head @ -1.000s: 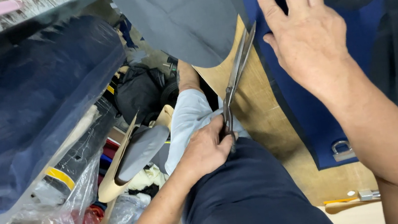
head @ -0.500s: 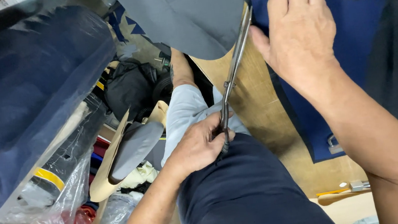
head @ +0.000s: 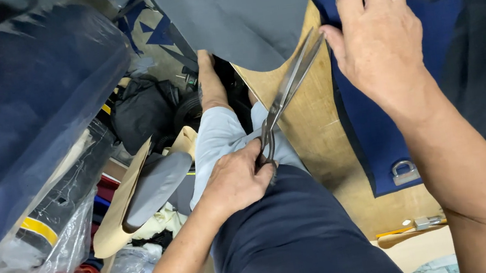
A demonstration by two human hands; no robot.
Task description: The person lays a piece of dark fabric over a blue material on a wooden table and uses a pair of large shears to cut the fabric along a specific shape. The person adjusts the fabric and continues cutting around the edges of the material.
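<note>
Scissors [head: 287, 97] are being gripped by the closed left hand [head: 236, 180] at the worktop [head: 310, 128] edge while blue cloth [head: 372, 133] is being pinned by the open right hand [head: 376, 40], whose fingers risk being nicked.

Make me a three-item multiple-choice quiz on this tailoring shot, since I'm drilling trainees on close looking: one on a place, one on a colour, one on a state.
1. Where does the right hand rest?
A. on the blue fabric
B. on a plastic bag
C. on the knee

2. What colour is the fabric hanging over the table edge, at the scissor tips?
A. red
B. grey
C. yellow

3. How do the scissors stand?
A. lying on the floor
B. gripped in the left hand
C. hung on a hook

A: its fingers press the blue cloth.
B: the grey fabric hangs there.
B: the fingers wrap the handles, blades slightly parted.
</note>
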